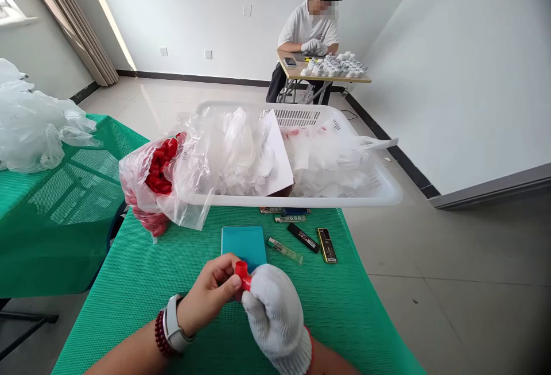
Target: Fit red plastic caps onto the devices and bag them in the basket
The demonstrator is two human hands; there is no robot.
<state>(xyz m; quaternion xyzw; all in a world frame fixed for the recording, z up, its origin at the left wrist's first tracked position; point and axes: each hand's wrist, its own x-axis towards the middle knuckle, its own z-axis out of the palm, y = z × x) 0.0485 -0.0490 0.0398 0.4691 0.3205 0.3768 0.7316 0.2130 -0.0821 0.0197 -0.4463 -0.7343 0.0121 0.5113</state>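
My bare left hand [213, 286] pinches a small red plastic tee pipe fitting [243, 273] between thumb and fingers, one open end facing up. My right hand [276, 309], in a white knitted glove, is closed and meets the fitting's right end. Whether it grips the fitting or some small thing is hidden by the glove. Just beyond both hands lies a flat teal box [243, 243], partly covered by them. A clear bag [129, 174] with many red fittings [161, 168] slumps at the table's left.
A white plastic basket [301, 201] holding translucent bags and a cardboard box [278, 159] spans the far table edge. Lighters [284, 250], a black pack [303, 238] and a gold-edged pack [327, 245] lie right. Another person [307, 30] sits at a far table. Plastic bags [34, 122] stand left.
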